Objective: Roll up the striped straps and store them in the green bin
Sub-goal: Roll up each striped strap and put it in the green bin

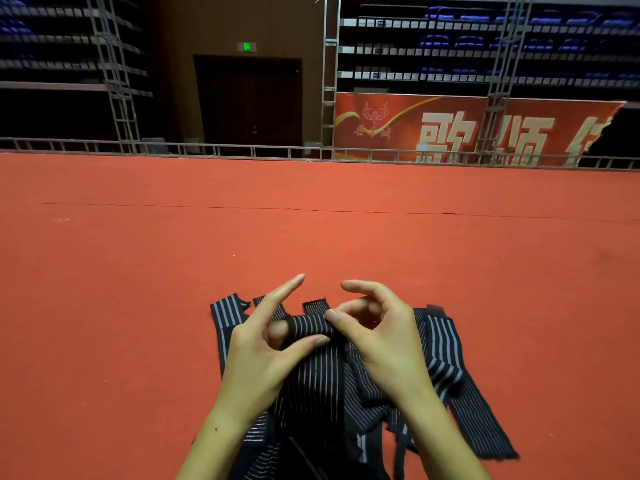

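Dim hall, evenly lit red carpet; soft blur, wide-angle bending at edges.

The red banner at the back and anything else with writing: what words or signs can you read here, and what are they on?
"歌颂", large pale characters on the red banner; a third character is cut off by the banner's torn edge.
Small script under the banner's emblem: too blurred to read.
Green lit sign above the dark door: too small to read.
Striped straps: no writing.

Bare red carpeted floor lies open ahead and beside both hands; black white-striped fabric straps clutter beneath them.
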{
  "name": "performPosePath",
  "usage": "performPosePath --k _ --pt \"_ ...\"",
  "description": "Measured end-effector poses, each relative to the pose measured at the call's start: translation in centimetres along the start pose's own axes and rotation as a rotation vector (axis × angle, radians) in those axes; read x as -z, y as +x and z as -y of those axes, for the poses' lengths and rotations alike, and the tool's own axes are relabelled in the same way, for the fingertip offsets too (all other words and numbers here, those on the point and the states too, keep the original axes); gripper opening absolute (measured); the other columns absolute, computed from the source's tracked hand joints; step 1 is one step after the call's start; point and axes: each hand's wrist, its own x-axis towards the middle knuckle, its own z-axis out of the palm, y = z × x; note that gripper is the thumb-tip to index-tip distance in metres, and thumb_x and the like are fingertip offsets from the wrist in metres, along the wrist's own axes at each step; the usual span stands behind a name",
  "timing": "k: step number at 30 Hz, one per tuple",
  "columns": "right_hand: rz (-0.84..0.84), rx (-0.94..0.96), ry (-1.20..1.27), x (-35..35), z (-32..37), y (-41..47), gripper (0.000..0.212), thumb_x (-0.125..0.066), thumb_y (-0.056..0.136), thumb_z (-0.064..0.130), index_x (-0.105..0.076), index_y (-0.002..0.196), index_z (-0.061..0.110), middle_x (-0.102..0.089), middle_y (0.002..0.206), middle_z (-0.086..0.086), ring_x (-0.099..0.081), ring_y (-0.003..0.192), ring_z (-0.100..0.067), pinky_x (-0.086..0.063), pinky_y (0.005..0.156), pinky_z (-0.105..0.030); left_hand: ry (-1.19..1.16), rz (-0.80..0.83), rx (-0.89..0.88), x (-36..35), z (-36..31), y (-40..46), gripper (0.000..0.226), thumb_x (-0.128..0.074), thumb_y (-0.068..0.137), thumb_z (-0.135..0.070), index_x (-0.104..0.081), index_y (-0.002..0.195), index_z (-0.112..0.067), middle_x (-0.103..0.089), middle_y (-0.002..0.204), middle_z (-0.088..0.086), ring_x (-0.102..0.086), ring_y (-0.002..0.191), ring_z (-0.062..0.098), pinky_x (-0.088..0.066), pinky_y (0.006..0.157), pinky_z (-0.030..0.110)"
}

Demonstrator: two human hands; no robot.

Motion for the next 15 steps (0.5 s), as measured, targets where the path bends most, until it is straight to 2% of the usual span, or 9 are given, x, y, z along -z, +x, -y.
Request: performPosePath --k 2,4,6,8,9,11,12,15 --pt "-0.019 0.012 -0.005 -0.1 -0.2 0.0 0.037 -0.087 0.088 0.013 -0.069 0.118 0.027 -0.080 0.088 0.006 -0.075 0.090 -0.008 -0.057 0.088 -0.035 -0.056 -0.012 0.003 -0.2 -0.2 -0.2 0.086 -0.094 0.080 -0.021 -0.054 0.151 -0.049 -0.080 0.085 0.019 -0.080 0.086 0.035 -0.065 0.086 0.057" --pt "-0.042 0.009 0.072 -0.2 -0.3 -0.1 0.035 -0.087 0.089 0.011 -0.070 0.116 0.024 -0.079 0.090 0.003 -0.073 0.085 -0.007 -0.057 0.082 -0.029 -0.122 -0.019 0.030 -0.3 -0.4 -0.2 0.086 -0.090 0.076 -0.017 -0.056 0.150 -0.043 -0.083 0.088 0.014 -0.082 0.086 0.029 -0.066 0.081 0.044" --pt "-0.068 0.015 0.139 -0.3 -0.3 -0.1 0.033 -0.086 0.089 0.009 -0.070 0.115 0.021 -0.079 0.091 -0.001 -0.069 0.079 -0.008 -0.056 0.077 -0.025 -0.166 -0.052 0.064 -0.3 -0.1 0.0 0.079 -0.091 0.078 -0.027 -0.057 0.148 -0.042 -0.081 0.084 0.018 -0.080 0.080 0.028 -0.065 0.080 0.043" --pt "-0.095 0.035 0.158 -0.5 -0.4 -0.1 0.031 -0.084 0.090 0.009 -0.068 0.114 0.020 -0.078 0.092 -0.004 -0.071 0.082 -0.014 -0.058 0.078 -0.031 -0.148 -0.084 0.074 -0.2 0.4 0.1 0.065 -0.087 0.088 -0.047 -0.059 0.146 -0.048 -0.071 0.075 0.035 -0.069 0.072 0.027 -0.058 0.078 0.045" --pt "-0.107 0.048 0.156 -0.6 -0.5 -0.1 0.030 -0.084 0.091 0.009 -0.067 0.114 0.020 -0.078 0.093 -0.004 -0.073 0.086 -0.016 -0.060 0.081 -0.034 -0.156 -0.090 0.083 -0.2 0.6 0.1 0.058 -0.083 0.091 -0.050 -0.061 0.144 -0.049 -0.069 0.075 0.039 -0.066 0.072 0.028 -0.056 0.077 0.047" --pt "-0.125 0.086 0.136 -0.6 -0.7 -0.2 0.026 -0.081 0.093 0.008 -0.066 0.111 0.020 -0.077 0.095 -0.002 -0.074 0.089 -0.018 -0.060 0.083 -0.033 -0.197 -0.091 0.098 -0.5 0.6 0.1 0.050 -0.075 0.096 -0.039 -0.061 0.144 -0.044 -0.076 0.079 0.031 -0.074 0.075 0.031 -0.060 0.075 0.045" --pt "-0.129 0.108 0.117 -0.5 -0.7 -0.3 0.024 -0.080 0.095 0.008 -0.066 0.109 0.021 -0.076 0.095 0.000 -0.074 0.089 -0.018 -0.059 0.082 -0.031 -0.219 -0.092 0.105 -0.6 0.5 0.0 0.048 -0.071 0.098 -0.032 -0.061 0.144 -0.040 -0.078 0.081 0.026 -0.076 0.074 0.030 -0.062 0.070 0.040" --pt "-0.127 0.149 0.069 -0.3 -0.7 -0.6 0.020 -0.076 0.098 0.009 -0.065 0.105 0.024 -0.073 0.096 0.003 -0.072 0.086 -0.016 -0.057 0.079 -0.027 -0.303 -0.095 0.143 -0.8 -0.4 0.0 0.037 -0.060 0.105 -0.023 -0.064 0.142 -0.028 -0.079 0.080 0.019 -0.073 0.062 0.017 -0.055 0.053 0.024"
